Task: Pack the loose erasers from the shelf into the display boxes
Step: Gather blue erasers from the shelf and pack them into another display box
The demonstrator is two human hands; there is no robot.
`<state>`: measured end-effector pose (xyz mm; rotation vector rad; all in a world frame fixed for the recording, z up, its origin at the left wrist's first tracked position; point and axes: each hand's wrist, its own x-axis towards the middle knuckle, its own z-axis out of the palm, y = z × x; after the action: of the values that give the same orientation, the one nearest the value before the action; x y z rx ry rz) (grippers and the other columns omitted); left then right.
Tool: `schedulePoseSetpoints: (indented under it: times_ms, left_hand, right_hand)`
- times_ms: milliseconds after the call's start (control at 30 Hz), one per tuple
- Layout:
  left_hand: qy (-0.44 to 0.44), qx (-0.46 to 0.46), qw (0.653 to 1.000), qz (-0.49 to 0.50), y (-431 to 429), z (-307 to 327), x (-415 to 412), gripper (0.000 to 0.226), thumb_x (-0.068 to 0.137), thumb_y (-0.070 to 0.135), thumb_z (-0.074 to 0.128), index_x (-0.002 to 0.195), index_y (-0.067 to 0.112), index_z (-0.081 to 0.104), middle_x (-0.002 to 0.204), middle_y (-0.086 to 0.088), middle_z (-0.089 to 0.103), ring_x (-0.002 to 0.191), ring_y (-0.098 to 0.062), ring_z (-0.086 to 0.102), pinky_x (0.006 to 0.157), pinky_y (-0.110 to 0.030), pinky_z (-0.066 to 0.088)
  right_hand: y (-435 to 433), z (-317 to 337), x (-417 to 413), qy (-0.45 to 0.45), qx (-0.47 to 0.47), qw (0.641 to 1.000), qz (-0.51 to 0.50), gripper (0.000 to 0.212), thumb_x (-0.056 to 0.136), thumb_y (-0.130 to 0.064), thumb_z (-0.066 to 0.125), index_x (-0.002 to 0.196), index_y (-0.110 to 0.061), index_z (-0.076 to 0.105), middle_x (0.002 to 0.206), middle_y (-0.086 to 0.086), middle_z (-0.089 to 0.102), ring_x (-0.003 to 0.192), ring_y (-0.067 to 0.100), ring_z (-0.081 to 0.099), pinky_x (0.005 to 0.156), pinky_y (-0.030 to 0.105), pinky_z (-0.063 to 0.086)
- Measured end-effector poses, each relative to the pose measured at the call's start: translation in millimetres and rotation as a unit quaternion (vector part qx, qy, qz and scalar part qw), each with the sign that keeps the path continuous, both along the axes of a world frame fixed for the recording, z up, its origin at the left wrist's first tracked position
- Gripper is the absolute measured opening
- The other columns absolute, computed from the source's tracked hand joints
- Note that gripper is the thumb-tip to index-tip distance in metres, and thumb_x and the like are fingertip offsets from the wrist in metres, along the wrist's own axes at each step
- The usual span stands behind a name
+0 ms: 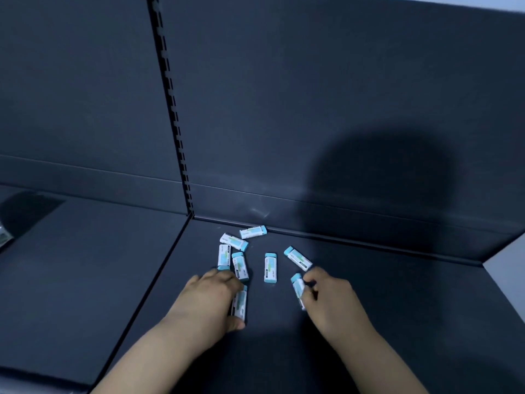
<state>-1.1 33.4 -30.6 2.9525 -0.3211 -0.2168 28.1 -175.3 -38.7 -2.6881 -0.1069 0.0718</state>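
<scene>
A dark blue-grey back panel (pixel 312 81) rises behind the right bay, and a second back panel (pixel 71 81) of the same colour stands behind the left bay. Between the two runs a slotted upright (pixel 173 109), a black strip punched with a row of small rectangular holes, leaning leftward toward the top in this wide view. A thin horizontal crease (pixel 85 170) crosses the lower part of the panels. A large rounded shadow (pixel 383 177) falls on the right panel low down. At the far left edge a small packet (pixel 3 237) shows only in part, too cropped to identify, with an angular shadow (pixel 28 211) just beside it. A paler surface (pixel 507 260) appears at the right edge.
</scene>
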Motion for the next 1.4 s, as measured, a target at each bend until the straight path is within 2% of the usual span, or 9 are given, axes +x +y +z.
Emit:
schedulePoseSetpoints:
  times_ms: [100,167,267,367,567,833,1033,1167,1400]
  left_hand:
    - [0.0,-0.01,1.0,-0.007,2.3,1.0,2.1,0.062,0.079,0.049,0.063,0.134,0.034,0.038,0.136,0.015,0.038,0.13,-0.009,0.03,0.1,-0.026,0.025]
    - [0.003,-0.012,1.0,-0.018,4.8,1.3,2.7,0.066,0.079,0.05,0.063,0.137,0.035,0.035,0.139,0.016,0.035,0.131,-0.009,0.028,0.101,-0.026,0.024]
    - [0.015,-0.006,0.999,-0.034,7.7,0.7,3.5,0.078,0.079,0.052,0.062,0.145,0.035,0.023,0.145,0.015,0.027,0.135,-0.01,0.021,0.106,-0.027,0.021]
    - [0.02,-0.005,0.999,-0.044,9.1,-2.3,3.0,0.08,0.08,0.053,0.061,0.146,0.034,0.021,0.145,0.014,0.027,0.135,-0.011,0.021,0.107,-0.027,0.02]
    - [0.0,-0.014,0.999,-0.032,12.4,-4.9,-8.6,0.08,0.079,0.057,0.06,0.145,0.034,0.022,0.141,0.013,0.027,0.133,-0.009,0.022,0.105,-0.025,0.02]
    - [-0.073,-0.025,0.997,0.008,4.3,8.6,-24.6,0.073,0.075,0.058,0.062,0.139,0.037,0.034,0.135,0.017,0.037,0.128,-0.009,0.034,0.096,-0.027,0.027]
    - [-0.14,0.002,0.99,-0.003,16.1,4.2,-33.8,0.076,0.042,0.06,0.078,0.11,0.029,0.063,0.101,0.011,0.064,0.085,-0.014,0.064,0.064,-0.029,0.049]
    - [-0.178,0.007,0.984,-0.023,42.9,4.5,-46.1,0.069,0.05,0.058,0.065,0.114,0.03,0.06,0.107,0.014,0.065,0.092,-0.009,0.062,0.068,-0.026,0.047]
    - [-0.205,-0.018,0.977,-0.055,146.7,9.0,-57.2,0.076,0.045,0.053,0.081,0.114,0.028,0.062,0.108,0.014,0.066,0.094,-0.009,0.062,0.07,-0.027,0.046]
  right_hand:
    - [-7.6,1.4,2.7,-0.046,-0.116,0.992,0.008,0.023,0.092,-0.033,0.042,0.107,-0.027,0.058,0.111,-0.005,0.052,0.103,0.017,0.052,0.073,0.027,0.045]
    - [-10.9,3.9,8.4,-0.048,-0.067,0.996,0.043,0.029,0.091,-0.036,0.047,0.118,-0.029,0.056,0.123,-0.009,0.048,0.113,0.013,0.046,0.086,0.027,0.045]
    - [-11.6,10.5,14.5,0.038,-0.054,0.984,0.167,0.056,0.086,-0.039,0.057,0.138,-0.031,0.038,0.146,-0.018,0.028,0.135,0.007,0.025,0.109,0.026,0.024]
    - [-8.8,11.8,12.6,0.081,-0.115,0.97,0.198,0.067,0.085,-0.037,0.059,0.143,-0.033,0.025,0.151,-0.021,0.016,0.138,0.007,0.012,0.109,0.027,0.015]
    - [-9.5,8.4,-0.5,0.153,-0.034,0.967,0.202,0.084,0.08,-0.024,0.069,0.146,-0.029,0.018,0.151,-0.017,0.011,0.139,0.009,0.008,0.11,0.017,0.011]
    - [-4.1,8.0,-8.2,0.104,0.041,0.979,0.173,0.075,0.069,-0.034,0.078,0.135,-0.023,0.043,0.132,-0.009,0.039,0.12,0.008,0.042,0.103,0.022,0.034]
    - [23.8,10.9,-31.7,0.084,0.17,0.968,0.163,0.074,0.065,-0.033,0.081,0.13,-0.027,0.047,0.123,-0.015,0.038,0.089,-0.001,0.052,0.073,0.003,0.036]
    - [54.4,19.0,-47.9,0.089,0.246,0.955,0.142,0.064,0.061,-0.025,0.084,0.115,-0.038,0.051,0.117,-0.018,0.044,0.087,0.0,0.058,0.073,0.008,0.044]
    - [160.0,24.1,-74.6,0.076,0.333,0.935,0.097,0.063,0.059,-0.01,0.085,0.102,-0.043,0.051,0.115,-0.02,0.045,0.08,-0.005,0.056,0.072,0.013,0.048]
